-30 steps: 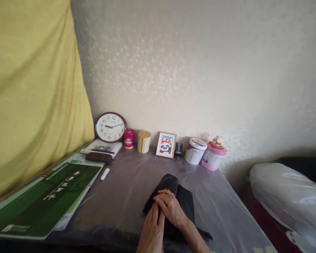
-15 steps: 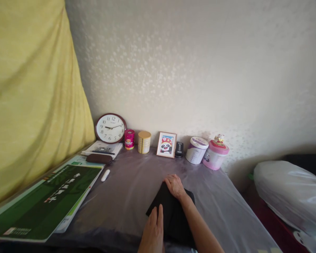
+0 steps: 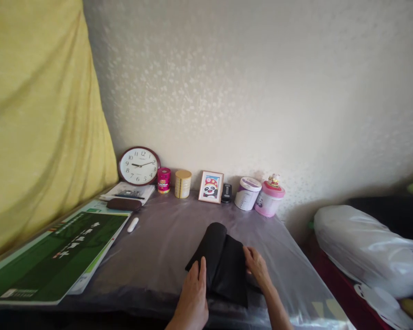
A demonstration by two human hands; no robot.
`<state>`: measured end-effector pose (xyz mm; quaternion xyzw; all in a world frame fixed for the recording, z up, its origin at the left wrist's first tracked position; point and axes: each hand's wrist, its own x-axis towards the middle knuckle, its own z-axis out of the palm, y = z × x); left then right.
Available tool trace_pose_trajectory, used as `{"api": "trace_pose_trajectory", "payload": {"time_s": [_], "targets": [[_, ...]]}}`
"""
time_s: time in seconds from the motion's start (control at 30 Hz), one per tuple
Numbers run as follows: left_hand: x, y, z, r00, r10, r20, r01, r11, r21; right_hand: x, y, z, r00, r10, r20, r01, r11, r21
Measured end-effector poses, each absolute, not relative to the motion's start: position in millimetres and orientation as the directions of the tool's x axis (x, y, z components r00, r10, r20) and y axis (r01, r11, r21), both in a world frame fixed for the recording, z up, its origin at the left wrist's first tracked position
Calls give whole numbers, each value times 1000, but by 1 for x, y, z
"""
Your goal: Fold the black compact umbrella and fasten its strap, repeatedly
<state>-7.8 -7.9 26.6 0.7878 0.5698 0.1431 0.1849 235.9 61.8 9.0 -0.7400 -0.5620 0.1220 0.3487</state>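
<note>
A black folded cloth [image 3: 229, 270] lies near the front of the table, its left part rolled over in a rounded fold and its right part flat. My left hand [image 3: 194, 293] rests on the cloth's left front side, fingers stretched out and close together. At the right edge of the cloth, my right hand [image 3: 256, 266] pinches the fabric between thumb and fingers. Whether the piece is a plain cloth or a bag, I cannot tell.
A grey covered table [image 3: 158, 247] carries green books [image 3: 65, 256], a brown case [image 3: 124, 204] and a white stick-like object [image 3: 132, 224]. Along the wall stand a clock [image 3: 139, 166], a pink can [image 3: 164, 180], a yellow-lidded can [image 3: 183, 184], a panda picture frame [image 3: 211, 187] and two tubs [image 3: 248, 194].
My right hand has moved from the top of the cloth down to its right edge and grips it there. The cloth's right part has spread outward. My left hand stays on the left side.
</note>
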Motion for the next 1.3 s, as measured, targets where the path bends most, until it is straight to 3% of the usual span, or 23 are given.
{"api": "trace_pose_trajectory", "payload": {"time_s": [0.23,0.33,0.43,0.67,0.83,1.03,1.3], "targets": [[-9,-9,28,308,951,10,850,-280,446,210,46,18,443,891,101,478,-140,-867],[-9,-11,27,304,953,15,857,-280,433,200,48,27,390,920,22,305,-107,-946],[-8,-12,27,295,955,17,860,-274,430,186,53,42,302,952,48,214,-19,-977],[-4,-8,20,291,957,17,870,-272,411,143,87,59,181,980,78,213,39,-976],[-3,-3,7,282,958,44,873,-276,401,124,112,34,207,978,27,380,-55,-923],[-12,1,-6,285,954,93,852,-296,431,119,119,21,217,976,0,456,-101,-884],[-32,-9,-5,245,890,384,829,-398,393,111,100,46,-49,998,-26,492,2,-871]]}}
